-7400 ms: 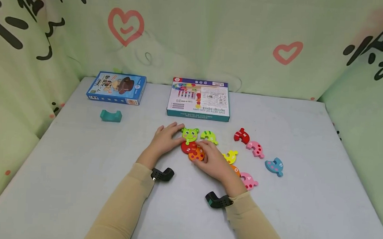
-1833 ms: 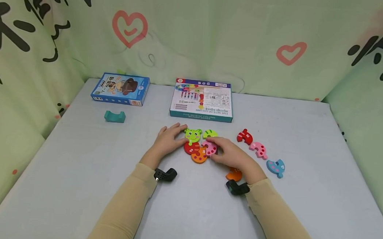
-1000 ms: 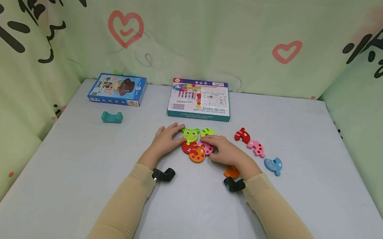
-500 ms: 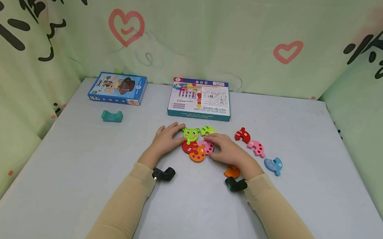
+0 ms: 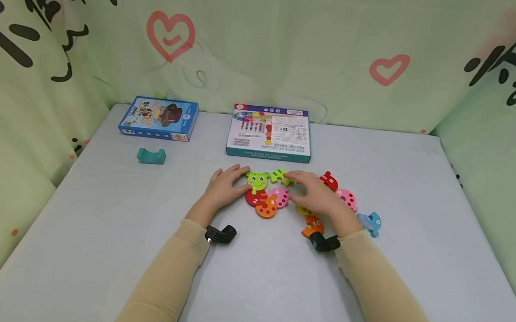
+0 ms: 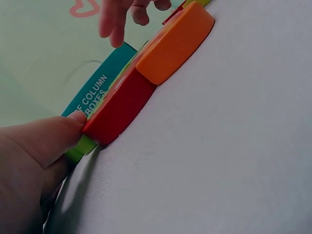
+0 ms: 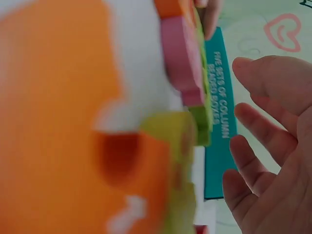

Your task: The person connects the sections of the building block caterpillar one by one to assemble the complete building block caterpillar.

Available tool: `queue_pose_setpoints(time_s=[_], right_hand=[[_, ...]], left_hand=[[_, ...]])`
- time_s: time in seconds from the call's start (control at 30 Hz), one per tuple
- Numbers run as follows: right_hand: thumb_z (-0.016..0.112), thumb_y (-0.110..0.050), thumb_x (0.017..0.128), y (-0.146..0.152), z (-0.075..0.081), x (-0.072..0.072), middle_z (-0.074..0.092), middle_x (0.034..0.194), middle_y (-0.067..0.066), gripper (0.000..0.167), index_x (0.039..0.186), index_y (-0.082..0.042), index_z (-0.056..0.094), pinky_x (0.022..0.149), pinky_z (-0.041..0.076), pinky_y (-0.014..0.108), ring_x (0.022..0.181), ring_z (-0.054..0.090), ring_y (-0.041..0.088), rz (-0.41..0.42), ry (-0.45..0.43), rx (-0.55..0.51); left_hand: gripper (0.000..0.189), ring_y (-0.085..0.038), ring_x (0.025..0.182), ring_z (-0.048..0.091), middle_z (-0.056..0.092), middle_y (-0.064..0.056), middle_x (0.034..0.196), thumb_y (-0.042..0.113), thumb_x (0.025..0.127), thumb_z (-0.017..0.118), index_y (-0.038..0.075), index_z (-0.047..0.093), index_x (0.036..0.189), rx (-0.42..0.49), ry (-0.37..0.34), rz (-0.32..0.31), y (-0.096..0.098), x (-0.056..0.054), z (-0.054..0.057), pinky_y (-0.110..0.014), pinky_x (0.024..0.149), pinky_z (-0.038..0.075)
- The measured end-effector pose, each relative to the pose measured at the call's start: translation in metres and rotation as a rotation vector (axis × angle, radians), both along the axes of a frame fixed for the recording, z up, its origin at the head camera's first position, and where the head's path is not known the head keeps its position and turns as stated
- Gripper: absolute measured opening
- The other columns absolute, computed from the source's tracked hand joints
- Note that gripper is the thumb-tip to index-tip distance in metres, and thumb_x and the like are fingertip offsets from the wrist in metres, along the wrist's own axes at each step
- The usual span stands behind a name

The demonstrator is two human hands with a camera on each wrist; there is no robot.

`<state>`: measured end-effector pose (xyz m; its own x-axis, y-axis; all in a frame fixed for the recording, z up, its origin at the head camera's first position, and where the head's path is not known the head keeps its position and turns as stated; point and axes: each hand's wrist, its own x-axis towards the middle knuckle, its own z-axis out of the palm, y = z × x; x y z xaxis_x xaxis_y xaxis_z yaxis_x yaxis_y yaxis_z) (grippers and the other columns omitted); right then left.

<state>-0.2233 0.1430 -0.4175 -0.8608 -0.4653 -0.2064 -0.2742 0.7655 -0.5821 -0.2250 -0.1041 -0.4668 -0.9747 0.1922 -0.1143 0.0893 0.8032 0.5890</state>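
White table [image 5: 241, 288], right hand [image 5: 317, 194] now off joined pink piece [image 5: 279, 197]

green smiling head [image 5: 257, 181], red piece [image 5: 254, 199], orange piece [image 5: 266, 209], pink piece [image 5: 281, 197], touching, lying flat

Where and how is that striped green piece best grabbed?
Probably take the striped green piece by its rounded outer rim, from its right, where the right hand is: it lies flat, with its notch and a pink piece on the near side.

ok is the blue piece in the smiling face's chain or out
Out: the blue piece lies apart from the chain, beyond the right hand.
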Motion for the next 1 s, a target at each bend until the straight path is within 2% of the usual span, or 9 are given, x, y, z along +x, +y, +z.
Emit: queue_pose_setpoints(time_s=[0.23,0.4,0.57,0.7,0.83,1.0], right_hand=[[0.062,-0.019,0.085,0.002,0.010,-0.021,0.036,0.143,0.008,0.057,0.137,-0.018,0.039,0.096,0.042,0.049,0.123,0.040,0.033,0.032,-0.053,-0.036],[0.062,-0.020,0.086,0.001,0.006,-0.035,0.035,0.144,0.007,0.057,0.138,-0.021,0.039,0.099,0.039,0.050,0.124,0.040,0.034,0.047,-0.129,-0.013],[0.062,-0.024,0.085,-0.001,-0.002,-0.046,0.033,0.146,0.006,0.058,0.138,-0.029,0.038,0.103,0.031,0.055,0.130,0.033,0.032,0.045,-0.208,0.032],[0.060,-0.025,0.086,-0.003,-0.007,-0.052,0.031,0.147,0.007,0.059,0.139,-0.033,0.036,0.104,0.028,0.058,0.132,0.028,0.031,0.070,-0.236,0.067],[0.055,-0.017,0.087,-0.004,-0.008,-0.053,0.031,0.147,0.008,0.058,0.139,-0.033,0.035,0.104,0.029,0.057,0.131,0.029,0.032,0.077,-0.260,0.074],[0.055,-0.014,0.088,-0.005,-0.010,-0.054,0.030,0.147,0.009,0.061,0.141,-0.032,0.031,0.105,0.030,0.053,0.131,0.029,0.031,0.119,-0.225,0.077]], left_hand=[[0.057,-0.016,0.138,0.023,0.038,0.003,0.144,0.045,0.086,0.055,0.024,0.041,0.137,0.004,-0.006,0.001,-0.002,0.000,0.000,-0.045,0.114,0.003],[0.056,-0.016,0.138,0.024,0.038,0.003,0.144,0.044,0.086,0.056,0.025,0.041,0.137,0.005,0.006,0.006,-0.002,0.000,0.000,-0.045,0.114,0.003],[0.057,-0.016,0.138,0.024,0.038,0.002,0.144,0.045,0.086,0.056,0.024,0.041,0.137,0.003,-0.003,-0.001,-0.001,0.000,0.001,-0.045,0.114,0.003],[0.057,-0.017,0.138,0.024,0.038,0.002,0.144,0.045,0.086,0.056,0.024,0.042,0.136,0.003,-0.004,-0.002,-0.001,0.000,0.001,-0.045,0.114,0.003],[0.056,-0.016,0.138,0.025,0.037,0.001,0.145,0.045,0.085,0.056,0.025,0.042,0.136,-0.007,-0.002,0.001,-0.001,-0.001,0.000,-0.046,0.114,0.003],[0.056,-0.016,0.138,0.025,0.037,0.002,0.145,0.045,0.085,0.056,0.025,0.042,0.136,-0.013,0.000,0.005,0.000,-0.001,-0.001,-0.046,0.114,0.004]])
